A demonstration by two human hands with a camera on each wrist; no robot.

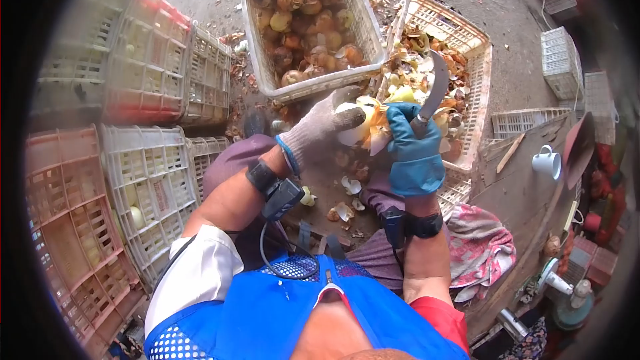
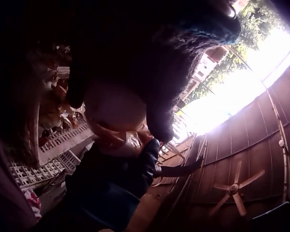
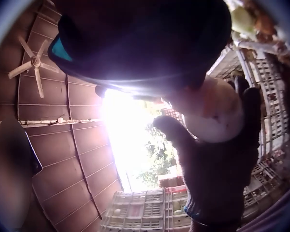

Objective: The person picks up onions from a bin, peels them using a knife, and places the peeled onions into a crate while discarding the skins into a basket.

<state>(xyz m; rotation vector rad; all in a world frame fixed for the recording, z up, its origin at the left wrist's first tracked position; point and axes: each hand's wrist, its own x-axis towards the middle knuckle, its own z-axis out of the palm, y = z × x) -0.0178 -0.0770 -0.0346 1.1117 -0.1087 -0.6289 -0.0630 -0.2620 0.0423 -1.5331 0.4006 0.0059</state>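
My left hand (image 1: 319,128), in a pale knit glove with dark fingertips, grips a partly peeled onion (image 1: 351,136) above the space between my knees. Loose yellow-brown skin (image 1: 377,127) hangs off the onion's right side. Close against that side is my right hand (image 1: 415,153), in a teal rubber glove. It holds a knife (image 1: 437,83) by the handle, the hooked blade pointing up and away from me. In the right wrist view, the knit fingers wrap the white onion (image 3: 216,123) from below. The left wrist view is dark, with the onion (image 2: 117,108) between both gloves.
Ahead stands a crate (image 1: 320,88) of unpeeled onions. Right of it, another crate (image 1: 481,80) holds peels. Stacked crates (image 1: 150,187) line my left. A wooden board (image 1: 513,160) with a white mug (image 1: 547,163) lies on the right. Peel scraps (image 1: 343,212) litter the floor.
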